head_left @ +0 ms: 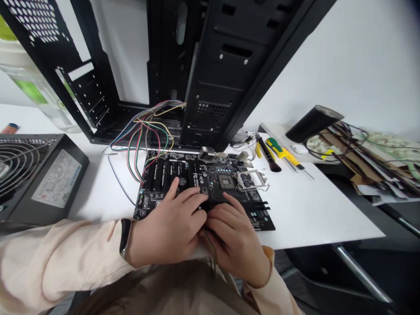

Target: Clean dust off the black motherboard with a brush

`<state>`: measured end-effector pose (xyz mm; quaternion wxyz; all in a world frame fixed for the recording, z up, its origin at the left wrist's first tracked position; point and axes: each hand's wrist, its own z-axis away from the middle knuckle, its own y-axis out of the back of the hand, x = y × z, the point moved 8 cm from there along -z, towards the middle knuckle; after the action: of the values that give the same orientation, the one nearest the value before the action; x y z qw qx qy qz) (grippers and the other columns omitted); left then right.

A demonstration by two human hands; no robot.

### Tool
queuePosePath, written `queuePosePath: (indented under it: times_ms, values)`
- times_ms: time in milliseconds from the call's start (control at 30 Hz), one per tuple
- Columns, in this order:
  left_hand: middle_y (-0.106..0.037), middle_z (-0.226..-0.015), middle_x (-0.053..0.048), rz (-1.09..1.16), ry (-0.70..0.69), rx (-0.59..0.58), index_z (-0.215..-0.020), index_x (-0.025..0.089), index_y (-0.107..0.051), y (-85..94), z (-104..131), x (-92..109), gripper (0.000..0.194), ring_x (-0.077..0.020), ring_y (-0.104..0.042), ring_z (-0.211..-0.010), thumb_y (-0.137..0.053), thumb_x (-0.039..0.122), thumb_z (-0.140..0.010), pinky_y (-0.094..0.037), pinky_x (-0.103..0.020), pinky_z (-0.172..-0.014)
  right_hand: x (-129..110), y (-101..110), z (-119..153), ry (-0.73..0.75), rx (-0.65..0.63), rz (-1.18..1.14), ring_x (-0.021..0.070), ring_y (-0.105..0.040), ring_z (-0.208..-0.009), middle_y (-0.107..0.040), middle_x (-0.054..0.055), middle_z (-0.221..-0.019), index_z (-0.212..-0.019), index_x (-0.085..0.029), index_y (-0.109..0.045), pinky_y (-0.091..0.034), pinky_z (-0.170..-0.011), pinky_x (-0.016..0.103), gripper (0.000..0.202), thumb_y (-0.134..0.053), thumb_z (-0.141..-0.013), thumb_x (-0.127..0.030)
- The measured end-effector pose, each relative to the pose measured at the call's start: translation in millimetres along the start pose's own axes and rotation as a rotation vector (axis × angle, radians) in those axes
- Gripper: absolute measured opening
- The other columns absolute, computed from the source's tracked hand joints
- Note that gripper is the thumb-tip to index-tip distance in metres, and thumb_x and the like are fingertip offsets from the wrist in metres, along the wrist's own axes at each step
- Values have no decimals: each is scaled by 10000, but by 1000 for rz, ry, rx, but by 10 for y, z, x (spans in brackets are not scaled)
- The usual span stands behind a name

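A black motherboard (203, 175) lies flat on the white table, its CPU socket (226, 181) showing and the metal socket frame (252, 180) raised. My left hand (173, 225) rests over the board's front half, index finger stretched out and the other fingers curled together near its front edge. Right beside it, my right hand (234, 238) has its fingers bent and closed at the same edge. A thin cable (210, 247) hangs down from between the hands. Fingers hide its upper end and whatever the left fingers grip. Several coloured wires (139, 135) run from the case to the board's left side.
An open black computer case (226, 83) stands behind the board. At the left sits a power supply (49, 175). Screwdrivers (282, 153) and a brush (271, 159) lie to the right, near a black cylinder (313, 122). The table's front edge is close to my body.
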<state>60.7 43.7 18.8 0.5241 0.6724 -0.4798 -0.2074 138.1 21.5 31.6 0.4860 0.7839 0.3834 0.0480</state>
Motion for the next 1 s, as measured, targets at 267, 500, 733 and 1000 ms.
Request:
queuePosePath:
  times_ms: [267,500,733,1000]
  values:
    - [-597,-1193,-142,54,31,-14,-947,130,-601,10,-4,-41,166,-311,-467,-1229,-480,180,-844,-217,-626,-1081,49,-30,11,3,-11,-46,139,-558,-750,-652,-6,-766,-802,-199,-600,-388,-994,406,146,-501,-885,-130]
    - [-592,-1196,-131,81,37,-27,-915,134,-592,11,-24,-49,146,-290,-453,-1249,-462,170,-859,-198,-584,-1109,32,24,31,47,49,-40,128,-580,-734,-680,-3,-765,-791,-187,-616,-399,-974,395,197,-470,-885,-93]
    - [-584,-1206,-132,65,33,-46,-943,124,-595,-12,-18,-41,170,-296,-452,-1245,-454,166,-857,-193,-583,-1110,8,32,40,69,97,-3,130,-598,-746,-683,3,-758,-761,-176,-611,-380,-994,410,215,-464,-871,-64]
    - [-587,-1193,-132,66,19,-40,-916,129,-586,-12,-22,-34,136,-304,-458,-1239,-479,186,-854,-192,-588,-1104,-20,59,46,86,128,43,124,-611,-729,-684,-12,-744,-754,-191,-602,-357,-1033,422,234,-440,-861,-61]
